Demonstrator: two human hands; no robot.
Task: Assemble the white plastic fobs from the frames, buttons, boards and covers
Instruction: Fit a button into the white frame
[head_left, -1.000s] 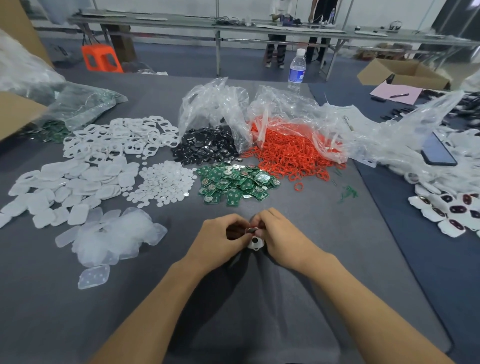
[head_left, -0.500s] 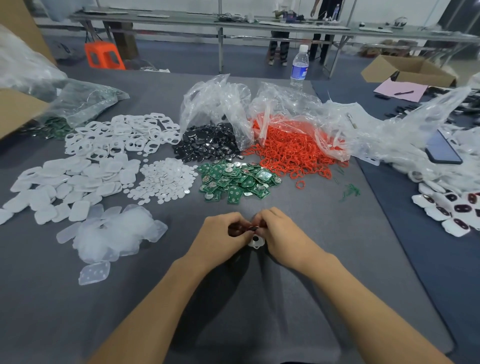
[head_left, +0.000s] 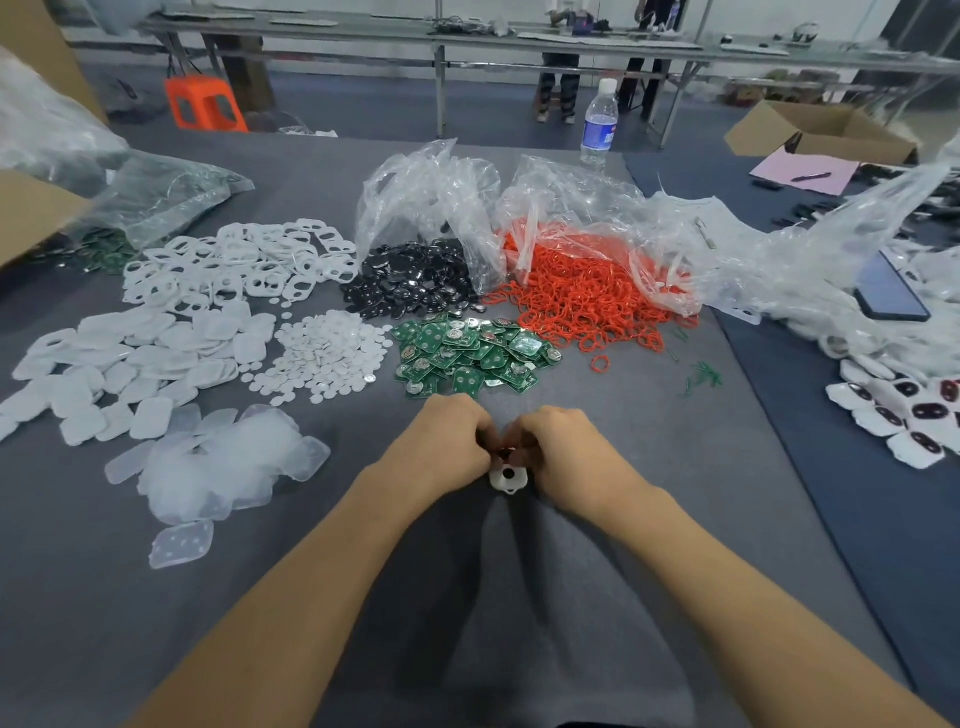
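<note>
We pinch the white fob with left hand and right hand, just nearer us than the green boards — we should press evenly, with the part seated square.

No text can be read; the water bottle, far beyond the right hand, bears a blue label; its white marks are too blurred.
</note>
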